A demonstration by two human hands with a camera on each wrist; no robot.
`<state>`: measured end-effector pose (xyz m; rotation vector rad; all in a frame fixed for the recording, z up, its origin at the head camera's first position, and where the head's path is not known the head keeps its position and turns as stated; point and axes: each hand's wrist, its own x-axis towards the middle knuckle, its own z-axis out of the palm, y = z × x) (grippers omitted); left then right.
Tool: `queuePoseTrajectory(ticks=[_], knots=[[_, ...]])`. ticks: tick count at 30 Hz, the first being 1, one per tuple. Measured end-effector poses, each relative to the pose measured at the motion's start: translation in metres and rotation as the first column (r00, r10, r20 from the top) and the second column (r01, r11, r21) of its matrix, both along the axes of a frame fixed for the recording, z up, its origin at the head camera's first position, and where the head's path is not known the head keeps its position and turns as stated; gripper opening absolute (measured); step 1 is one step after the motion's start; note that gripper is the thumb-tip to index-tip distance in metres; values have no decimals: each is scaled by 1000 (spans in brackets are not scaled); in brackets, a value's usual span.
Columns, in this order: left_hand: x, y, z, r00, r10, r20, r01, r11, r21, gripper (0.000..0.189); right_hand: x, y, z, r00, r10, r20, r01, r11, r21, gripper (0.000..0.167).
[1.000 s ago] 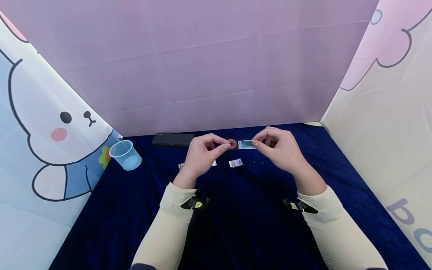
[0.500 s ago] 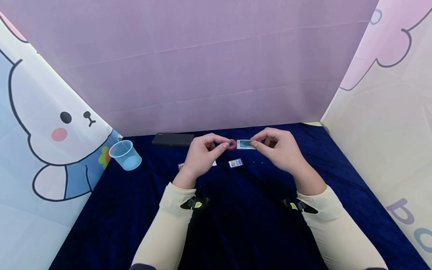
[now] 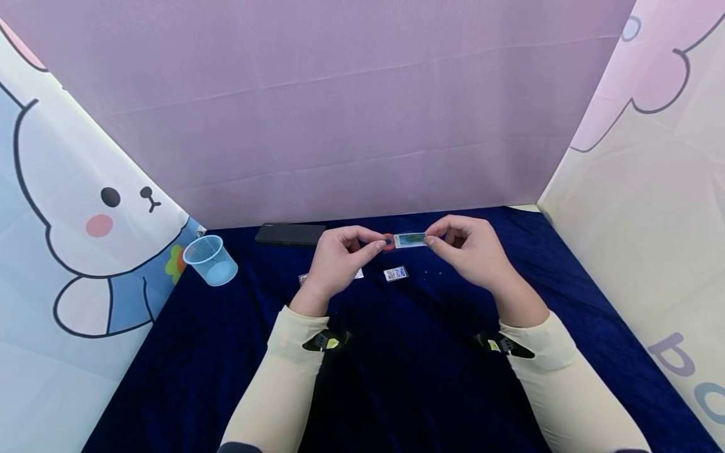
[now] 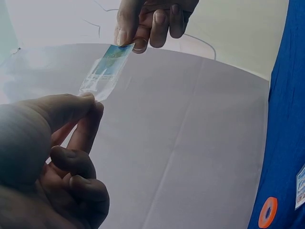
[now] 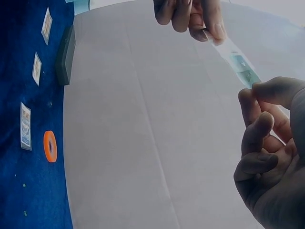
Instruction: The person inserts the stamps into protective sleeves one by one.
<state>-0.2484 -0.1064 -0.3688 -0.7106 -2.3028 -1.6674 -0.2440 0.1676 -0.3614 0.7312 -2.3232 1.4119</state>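
Thumb and index finger of my left hand pinch one end of a clear plastic card sleeve. Opposite it, my right hand pinches the far end of a small blue-green card. In the left wrist view, much of the card appears to lie inside the sleeve; how deep it sits is hard to tell. Both hands are raised above the dark blue cloth, the card stretched level between them. Behind the left fingertips, an orange tape roll lies on the cloth.
A picture card lies below the hands; two more, including one card, are partly covered by the left hand in the head view. A flat black case is at the back. The light-blue basket stands left.
The blue-green card has shifted slightly left toward my left hand, and its right end has tipped up a little. My right fingertips now grip nearer its edge. The left hand has hardly moved.
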Motion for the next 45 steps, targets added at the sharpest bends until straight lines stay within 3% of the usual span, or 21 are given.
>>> queuePoseTrajectory(ticks=[21,45], knots=[[1,2,1,997,-58,-43,57,998,-26,13,-3,-4,-3,999,36,11,-37,999,11,4],[3,5,-1,999,-42,-9,42,997,-58,12,1,-4,-5,997,75,25,-76,996,41,9]])
